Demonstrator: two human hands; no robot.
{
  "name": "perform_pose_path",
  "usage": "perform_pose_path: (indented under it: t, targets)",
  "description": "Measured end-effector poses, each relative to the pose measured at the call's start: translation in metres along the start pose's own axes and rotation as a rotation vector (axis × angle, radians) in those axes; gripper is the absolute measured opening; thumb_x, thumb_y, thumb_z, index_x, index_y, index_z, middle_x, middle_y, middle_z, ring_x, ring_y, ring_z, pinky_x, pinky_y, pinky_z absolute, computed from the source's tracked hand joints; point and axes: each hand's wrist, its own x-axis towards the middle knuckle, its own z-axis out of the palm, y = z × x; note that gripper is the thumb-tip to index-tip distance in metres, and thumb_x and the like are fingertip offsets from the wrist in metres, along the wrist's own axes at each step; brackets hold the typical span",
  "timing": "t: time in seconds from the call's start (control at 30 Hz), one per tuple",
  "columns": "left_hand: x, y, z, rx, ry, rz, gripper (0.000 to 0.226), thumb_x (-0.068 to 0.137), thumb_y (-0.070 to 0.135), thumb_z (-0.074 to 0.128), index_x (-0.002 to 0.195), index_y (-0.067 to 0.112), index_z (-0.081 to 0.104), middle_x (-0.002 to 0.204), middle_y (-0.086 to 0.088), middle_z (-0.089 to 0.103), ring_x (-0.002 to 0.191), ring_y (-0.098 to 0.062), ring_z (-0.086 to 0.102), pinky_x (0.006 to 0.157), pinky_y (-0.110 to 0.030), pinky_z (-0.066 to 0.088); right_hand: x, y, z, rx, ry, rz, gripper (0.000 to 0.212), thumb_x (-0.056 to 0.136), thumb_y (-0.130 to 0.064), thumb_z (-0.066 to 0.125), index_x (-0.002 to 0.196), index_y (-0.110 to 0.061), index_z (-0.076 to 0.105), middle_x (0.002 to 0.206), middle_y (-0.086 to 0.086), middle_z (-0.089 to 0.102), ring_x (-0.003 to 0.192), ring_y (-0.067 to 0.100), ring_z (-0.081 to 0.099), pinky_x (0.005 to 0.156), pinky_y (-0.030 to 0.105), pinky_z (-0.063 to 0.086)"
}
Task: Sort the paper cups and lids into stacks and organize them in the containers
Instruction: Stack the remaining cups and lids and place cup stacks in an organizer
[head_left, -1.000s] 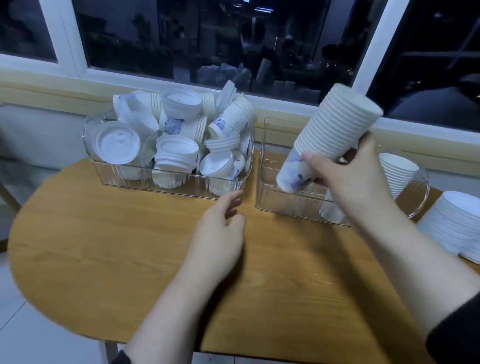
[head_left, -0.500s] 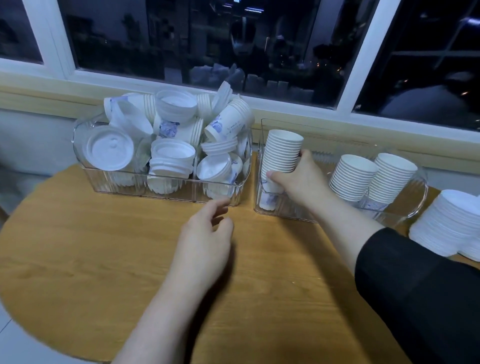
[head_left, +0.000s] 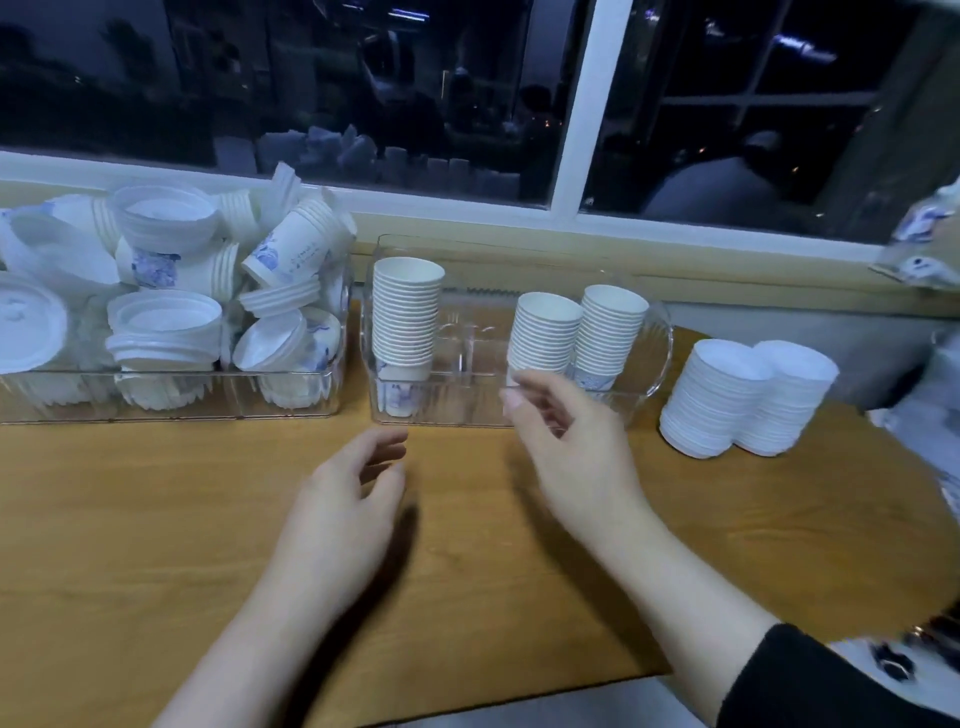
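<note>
Fingers of both hands, left hand (head_left: 343, 499) and right hand (head_left: 566, 441), hung loosely spread, holding nothing, before the bin (head_left: 657, 332); next probably lids (head_left: 748, 395) right of it needed gripping.

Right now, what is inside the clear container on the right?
Three upright cup stacks stand in the right container; its middle is bare. The right hand covers part of its front wall.

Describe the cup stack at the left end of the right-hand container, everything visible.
The leftmost cup stack is a tall nest of white paper cups, rims up, forming a ribbed column; blue print shows on the bottom cup's wall. It stands about upright in the left end of the clear plastic container, rising well above its rim. No hand touches it; two shorter stacks stand apart at the right end.
</note>
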Motion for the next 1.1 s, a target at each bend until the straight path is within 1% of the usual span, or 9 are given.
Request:
perform_pose_path:
  t: [0.1,0.23,0.3,0.37,0.5,0.7,0.9,0.97,1.1]
  targets:
    - [-0.015,0.014,0.037,0.01,-0.096,0.012,0.028,0.096,0.016,0.062,0.115,0.036,0.064,0.108,0.019,0.07,0.1,0.016,0.059,0.078,0.004,0.036,-0.027,0.028,-0.064,-0.023,0.129,0.059,0.01,0.095,-0.023,0.064,0.101,-0.022,0.072,0.09,-0.009,0.072,0.084,0.0,0.065,0.071,0.005,0.044]
    - [-0.027,0.04,0.098,-0.008,-0.218,0.044,0.035,0.094,0.024,0.066,0.127,0.035,0.06,0.117,0.016,0.068,0.098,0.025,0.05,0.078,0.009,0.03,-0.04,0.074,-0.139,-0.111,0.301,0.12,0.011,0.095,-0.027,0.062,0.101,-0.021,0.069,0.096,-0.004,0.07,0.087,0.0,0.061,0.072,0.004,0.043]
    - [-0.027,0.059,0.127,-0.079,-0.275,-0.003,0.042,0.093,0.032,0.068,0.132,0.037,0.055,0.122,0.015,0.065,0.107,0.018,0.053,0.088,0.003,0.034,-0.038,0.099,-0.171,-0.155,0.384,0.151,0.019,0.094,-0.036,0.061,0.109,-0.025,0.063,0.107,-0.002,0.065,0.093,-0.002,0.058,0.078,0.007,0.043]
    - [-0.021,0.072,0.156,-0.161,-0.294,-0.04,0.053,0.09,0.038,0.07,0.139,0.039,0.049,0.129,0.009,0.062,0.12,0.003,0.056,0.106,-0.02,0.04,-0.031,0.124,-0.2,-0.155,0.427,0.232,0.04,0.089,-0.048,0.065,0.123,-0.03,0.053,0.126,-0.005,0.057,0.105,0.0,0.056,0.093,0.02,0.045]
    - [-0.002,0.09,0.211,-0.166,-0.303,-0.04,0.072,0.086,0.038,0.075,0.148,0.033,0.038,0.138,0.0,0.057,0.127,-0.008,0.054,0.11,-0.028,0.04,-0.007,0.165,-0.242,-0.196,0.327,0.391,0.095,0.078,-0.052,0.077,0.152,-0.027,0.025,0.156,-0.002,0.032,0.134,0.017,0.043,0.106,0.036,0.039]
    - [0.026,0.102,0.276,-0.094,-0.144,-0.009,0.084,0.076,0.041,0.083,0.145,0.025,0.038,0.137,-0.001,0.057,0.128,-0.016,0.053,0.105,-0.032,0.042,0.041,0.203,-0.266,-0.077,0.07,0.31,0.12,0.067,-0.04,0.09,0.156,-0.035,0.01,0.162,-0.006,0.026,0.142,0.01,0.035,0.114,0.034,0.031]
    - [0.043,0.106,0.31,-0.025,-0.12,0.051,0.105,0.07,0.045,0.085,0.154,0.024,0.024,0.146,0.004,0.053,0.134,-0.016,0.05,0.108,-0.038,0.042,0.063,0.225,-0.271,0.018,-0.03,0.262,0.124,0.054,-0.043,0.093,0.151,-0.043,0.018,0.146,-0.018,0.043,0.129,-0.003,0.048,0.112,0.034,0.038]
    - [0.047,0.111,0.314,-0.045,-0.143,0.075,0.098,0.072,0.038,0.086,0.15,0.026,0.029,0.138,0.013,0.055,0.128,-0.013,0.053,0.101,-0.032,0.043,0.064,0.228,-0.27,0.02,-0.03,0.244,0.117,0.06,-0.034,0.093,0.152,-0.038,0.02,0.144,-0.017,0.046,0.126,-0.003,0.05,0.112,0.034,0.039]
    - [0.047,0.12,0.319,-0.042,-0.139,0.104,0.087,0.072,0.035,0.085,0.142,0.033,0.034,0.124,0.02,0.056,0.117,-0.01,0.057,0.086,-0.026,0.039,0.064,0.229,-0.269,-0.002,-0.01,0.233,0.104,0.059,-0.037,0.091,0.144,-0.036,0.031,0.129,-0.027,0.053,0.12,-0.002,0.054,0.11,0.037,0.043]
